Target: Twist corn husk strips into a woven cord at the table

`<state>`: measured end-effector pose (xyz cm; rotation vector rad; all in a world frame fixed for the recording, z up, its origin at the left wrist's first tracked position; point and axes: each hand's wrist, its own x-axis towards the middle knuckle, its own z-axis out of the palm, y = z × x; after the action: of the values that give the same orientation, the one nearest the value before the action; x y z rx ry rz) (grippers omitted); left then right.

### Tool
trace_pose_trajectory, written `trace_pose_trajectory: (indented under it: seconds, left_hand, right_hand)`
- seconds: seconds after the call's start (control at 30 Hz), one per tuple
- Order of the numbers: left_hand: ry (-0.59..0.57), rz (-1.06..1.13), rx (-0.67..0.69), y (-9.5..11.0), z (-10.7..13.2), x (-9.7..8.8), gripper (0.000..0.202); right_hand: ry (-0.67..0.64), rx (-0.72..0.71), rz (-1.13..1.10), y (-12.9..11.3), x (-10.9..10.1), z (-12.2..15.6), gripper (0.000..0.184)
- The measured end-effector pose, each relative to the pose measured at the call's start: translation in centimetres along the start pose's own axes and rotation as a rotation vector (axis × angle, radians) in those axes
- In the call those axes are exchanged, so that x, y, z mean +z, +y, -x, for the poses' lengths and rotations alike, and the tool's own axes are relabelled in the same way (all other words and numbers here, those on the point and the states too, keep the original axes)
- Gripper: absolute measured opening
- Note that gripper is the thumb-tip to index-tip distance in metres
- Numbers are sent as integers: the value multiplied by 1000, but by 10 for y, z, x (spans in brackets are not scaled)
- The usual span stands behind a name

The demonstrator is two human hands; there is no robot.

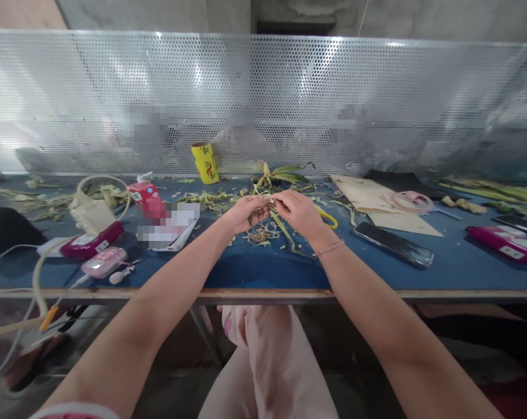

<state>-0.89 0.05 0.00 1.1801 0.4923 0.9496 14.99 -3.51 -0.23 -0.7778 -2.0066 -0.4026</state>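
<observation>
My left hand (pixel 244 212) and my right hand (pixel 299 213) meet above the blue tabletop (pixel 263 269), both with fingers pinched on a small woven piece of pale leaf strip (pixel 269 201) held between them. Green strips hang down from it toward the table. Just below the hands lies a little heap of leaf trimmings (pixel 260 234). Behind them sits a bundle of green and pale leaves (pixel 277 174).
A yellow tape roll (pixel 205 162) stands at the back by the perforated metal screen (pixel 263 105). A dark phone (pixel 393 244) lies right of my hands, brown paper (pixel 377 201) and a pink case (pixel 504 244) farther right. Left are a red bottle (pixel 146 195), pink devices (pixel 92 243) and cables.
</observation>
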Motion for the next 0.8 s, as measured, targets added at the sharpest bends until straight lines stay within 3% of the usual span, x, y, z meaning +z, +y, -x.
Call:
trace_pose_trajectory:
  seconds: [0.33, 0.53, 0.8]
  left_hand:
    - [52, -48, -13, 1, 2, 6, 6]
    - [8, -48, -10, -2, 0, 3, 8]
    - [34, -70, -40, -1, 0, 2, 6]
  right_hand:
    - [40, 173, -82, 1, 3, 0, 19]
    - [41, 273, -242, 5, 6, -4, 16]
    - [23, 310, -305, 15, 10, -4, 13]
